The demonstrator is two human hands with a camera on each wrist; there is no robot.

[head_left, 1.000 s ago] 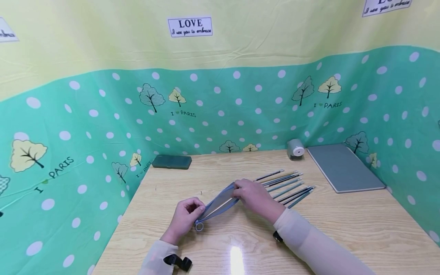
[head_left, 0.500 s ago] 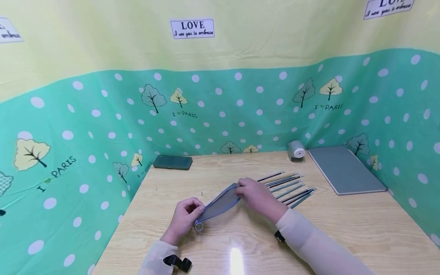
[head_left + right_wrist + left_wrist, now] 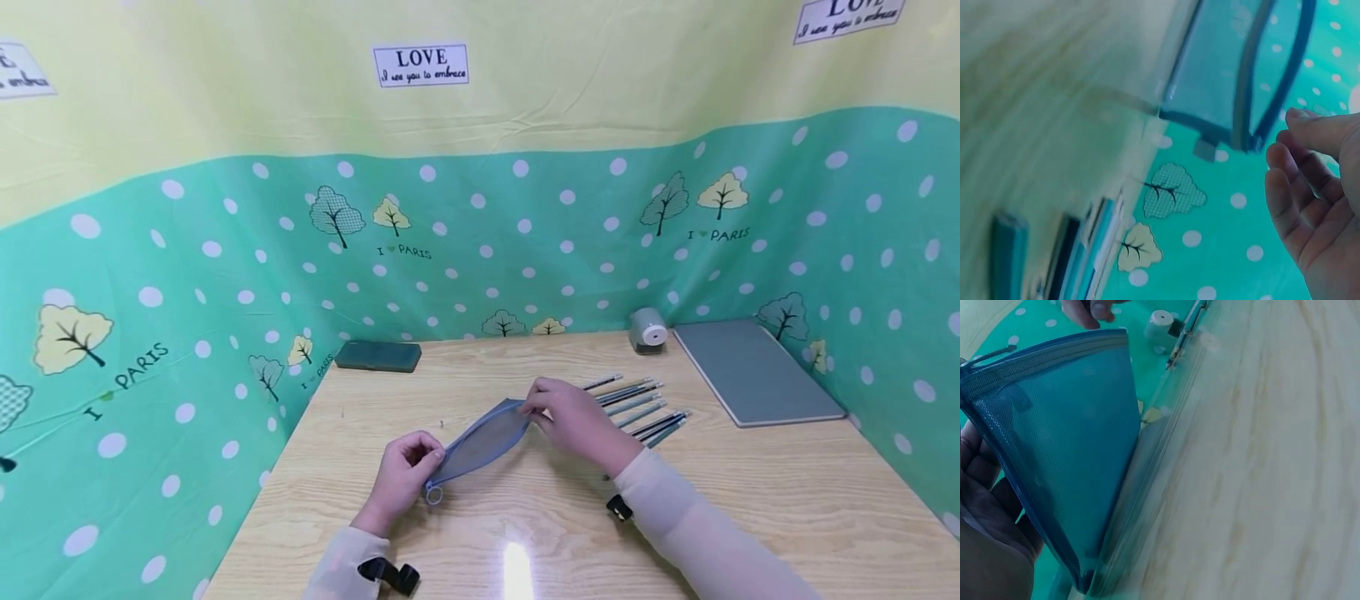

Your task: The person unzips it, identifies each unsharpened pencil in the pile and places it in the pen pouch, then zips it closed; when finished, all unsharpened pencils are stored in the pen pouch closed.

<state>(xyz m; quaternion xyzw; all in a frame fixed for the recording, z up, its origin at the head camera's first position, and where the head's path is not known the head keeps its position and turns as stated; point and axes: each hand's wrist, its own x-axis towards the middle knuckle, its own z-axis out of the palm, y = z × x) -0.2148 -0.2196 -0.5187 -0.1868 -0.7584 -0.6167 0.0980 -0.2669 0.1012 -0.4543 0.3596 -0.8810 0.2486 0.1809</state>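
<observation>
My left hand (image 3: 405,471) pinches the zip end of a blue mesh zip pouch (image 3: 483,446). A ring pull (image 3: 434,495) hangs from that corner. In the left wrist view the pouch (image 3: 1066,431) stands upright on the table, with part of the left hand (image 3: 991,500) behind it. Its mouth gapes in the right wrist view, where a small tab shows on the pouch's (image 3: 1210,75) side. My right hand (image 3: 566,417) is at the far corner; in the right wrist view its loosely bent fingers (image 3: 1285,194) appear just off the pouch. Several pencils (image 3: 637,404) lie beyond it.
A dark green case (image 3: 378,356) lies at the back left of the wooden table (image 3: 360,408). At the back right stand a grey and white pencil sharpener (image 3: 647,331) and a flat grey board or notebook (image 3: 757,372). Patterned cloth (image 3: 480,242) hangs behind.
My right hand has shifted right and slightly up, off the pouch's far corner. A pale stick seen in the pouch's mouth earlier is out of sight. The left hand stays put.
</observation>
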